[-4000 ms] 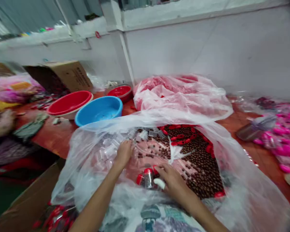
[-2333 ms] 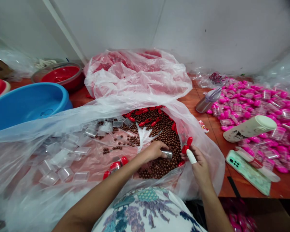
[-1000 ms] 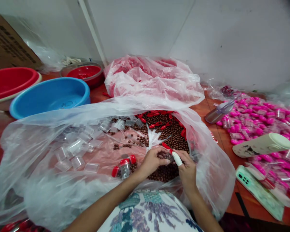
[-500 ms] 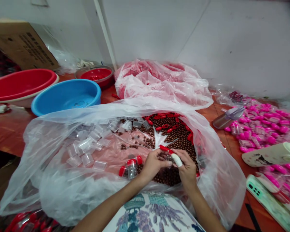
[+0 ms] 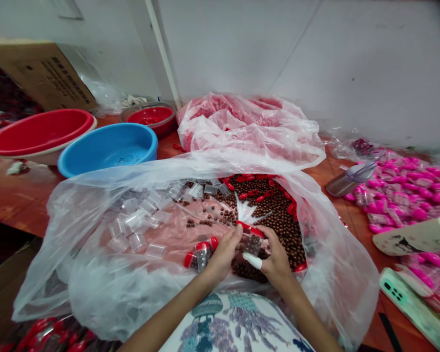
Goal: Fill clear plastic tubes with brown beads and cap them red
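Between both hands is a small clear plastic container [image 5: 252, 244] with brown beads inside and a red plastic piece [image 5: 252, 228] along its far side. My left hand [image 5: 225, 250] grips its left end with thumb and fingers. On the other end, my right hand [image 5: 277, 256] is closed, its thumb covered in a white wrap [image 5: 252, 260]. Loose brown beads [image 5: 291, 234] spread below and right of the hands. A filled container with red ends [image 5: 202, 252] lies left of my left hand. Empty clear containers [image 5: 137, 220] are scattered farther left.
Translucent plastic sheeting [image 5: 95, 288] surrounds the beads. A blue basin [image 5: 108, 151] and a red basin [image 5: 40, 132] stand back left. Behind is a bag of red parts [image 5: 249, 127]. At right are pink items [image 5: 403, 190], a pale bottle [image 5: 413, 237] and a phone [image 5: 413, 303].
The container has turned in my hands, so its bead-filled body now faces me. My right thumb has swung from above it to its near side. The view has shifted slightly.
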### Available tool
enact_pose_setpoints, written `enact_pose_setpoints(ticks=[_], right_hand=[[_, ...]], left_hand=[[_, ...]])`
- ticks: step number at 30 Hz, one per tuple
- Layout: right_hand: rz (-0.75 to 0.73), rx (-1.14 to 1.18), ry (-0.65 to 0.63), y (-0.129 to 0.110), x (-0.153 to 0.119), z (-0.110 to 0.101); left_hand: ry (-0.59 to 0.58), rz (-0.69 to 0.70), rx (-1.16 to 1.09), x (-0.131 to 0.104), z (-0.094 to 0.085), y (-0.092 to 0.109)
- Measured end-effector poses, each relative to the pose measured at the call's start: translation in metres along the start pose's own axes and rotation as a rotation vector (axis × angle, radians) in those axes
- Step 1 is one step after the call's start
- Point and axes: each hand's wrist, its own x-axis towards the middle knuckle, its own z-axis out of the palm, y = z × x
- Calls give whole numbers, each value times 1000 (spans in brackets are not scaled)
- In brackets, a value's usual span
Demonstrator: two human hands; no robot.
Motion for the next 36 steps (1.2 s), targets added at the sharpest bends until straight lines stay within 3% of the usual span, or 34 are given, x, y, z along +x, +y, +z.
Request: enact_pose_setpoints(ticks=[5, 8, 11, 18, 28, 32, 36], right_hand=[[-169, -96, -55, -9, -4, 5], [-229, -152, -99, -13, -7, 9], [-223, -176, -48, -14, -9, 10], [-227, -244, -138, -17, -7, 6], [-321, -363, -115, -18, -6, 3], [-390, -393, -105, -12, -8, 3], [-371, -395, -174, -8, -12, 7]], left_hand=[[-155, -161, -228, -1, 2, 6], [-142, -234, -264, -2, 4, 10], [-96, -285, -250, -4, 4, 10], [-57, -243, -120, -7, -1, -1], [-82, -76, -51, -15, 1, -3], [-89, -73, -52, -23, 4, -4], [-31, -51, 144, -24, -10, 1]])
